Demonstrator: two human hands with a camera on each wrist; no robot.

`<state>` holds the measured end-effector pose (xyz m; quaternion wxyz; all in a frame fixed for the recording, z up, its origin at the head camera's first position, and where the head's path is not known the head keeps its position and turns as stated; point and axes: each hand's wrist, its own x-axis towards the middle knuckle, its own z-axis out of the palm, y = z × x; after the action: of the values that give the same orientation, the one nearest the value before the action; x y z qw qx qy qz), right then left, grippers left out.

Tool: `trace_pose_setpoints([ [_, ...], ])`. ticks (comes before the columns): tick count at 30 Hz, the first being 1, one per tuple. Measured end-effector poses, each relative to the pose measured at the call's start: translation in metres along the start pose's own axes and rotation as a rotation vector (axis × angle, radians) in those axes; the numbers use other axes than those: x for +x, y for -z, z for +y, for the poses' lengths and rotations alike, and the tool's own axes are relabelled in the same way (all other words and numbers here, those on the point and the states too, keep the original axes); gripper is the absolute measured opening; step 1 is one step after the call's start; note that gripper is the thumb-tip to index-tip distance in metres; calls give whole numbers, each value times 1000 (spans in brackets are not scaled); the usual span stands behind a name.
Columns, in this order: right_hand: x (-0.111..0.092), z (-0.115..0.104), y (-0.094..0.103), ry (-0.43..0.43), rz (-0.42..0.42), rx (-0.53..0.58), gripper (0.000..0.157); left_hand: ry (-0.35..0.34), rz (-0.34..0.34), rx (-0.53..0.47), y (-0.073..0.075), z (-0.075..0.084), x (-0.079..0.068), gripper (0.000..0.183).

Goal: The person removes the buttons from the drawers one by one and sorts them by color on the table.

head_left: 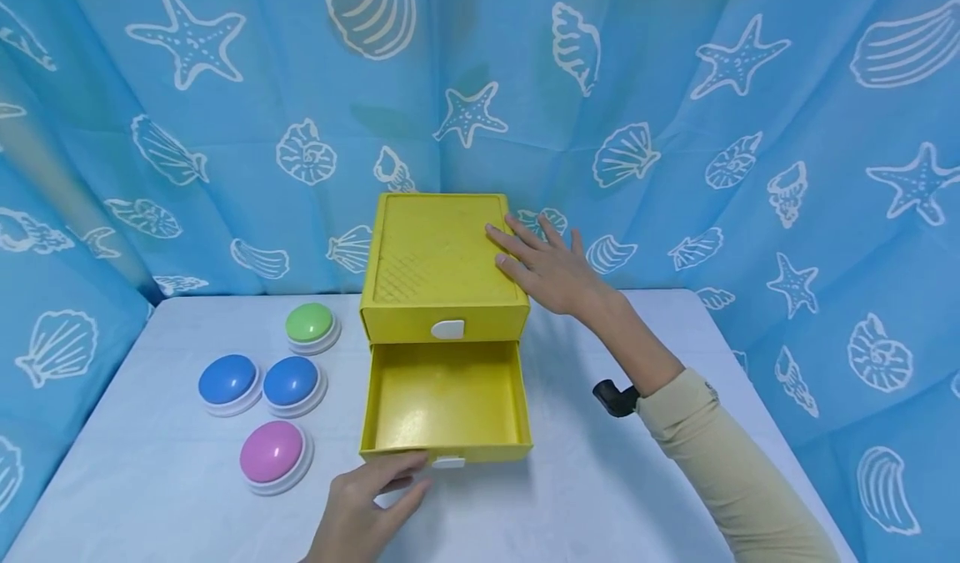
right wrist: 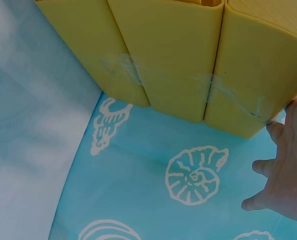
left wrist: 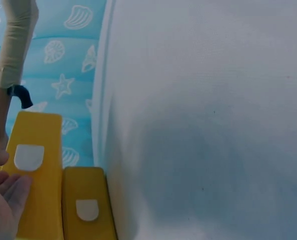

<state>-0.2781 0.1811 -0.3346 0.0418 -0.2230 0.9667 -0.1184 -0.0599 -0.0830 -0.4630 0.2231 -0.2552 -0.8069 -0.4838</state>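
Observation:
A yellow drawer cabinet (head_left: 442, 246) stands at the table's back edge, its top drawer closed. Below that, the middle drawer (head_left: 450, 392) is pulled out, with its bare yellow floor showing and a white handle (head_left: 448, 463) in front. My left hand (head_left: 363, 505) is at the left part of this drawer's front, index finger along the rim and thumb extended. In the left wrist view its fingertips are beside the handle (left wrist: 29, 157). My right hand (head_left: 551, 271), fingers spread, rests on the right edge of the cabinet's top. The lower drawer (left wrist: 88, 202) is closed.
Left of the cabinet, dome buttons on white bases sit on the white table (head_left: 180, 471): a green one (head_left: 309, 323), two blue ones (head_left: 228, 379) and a pink one (head_left: 272, 453). A blue shell-patterned curtain (head_left: 525, 163) hangs behind. Clear tape (right wrist: 213, 90) crosses the cabinet's side.

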Motion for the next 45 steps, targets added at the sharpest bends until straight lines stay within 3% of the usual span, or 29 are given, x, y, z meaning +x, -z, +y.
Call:
trace_pose_setpoints([
  [11,2,0,-1,-2,6,9,60,-52,23,127,-9,1,3,32],
  [14,2,0,-1,-2,9,11,60,-97,16,182,-9,-2,3,17],
  [19,2,0,-1,-3,8,9,60,-157,21,240,-12,-6,4,46],
  [22,2,0,-1,1,8,13,60,-170,25,252,-13,-7,6,47],
  [32,0,0,-1,2,9,14,61,-147,26,288,-14,-15,20,44],
  [36,0,0,-1,-1,9,3,61,-122,9,297,-14,-20,28,20],
  [41,0,-1,-2,-14,11,0,61,-141,40,284,-16,-27,38,25],
  [45,1,-1,-2,-20,15,-6,61,-117,43,272,-18,-32,46,24],
])
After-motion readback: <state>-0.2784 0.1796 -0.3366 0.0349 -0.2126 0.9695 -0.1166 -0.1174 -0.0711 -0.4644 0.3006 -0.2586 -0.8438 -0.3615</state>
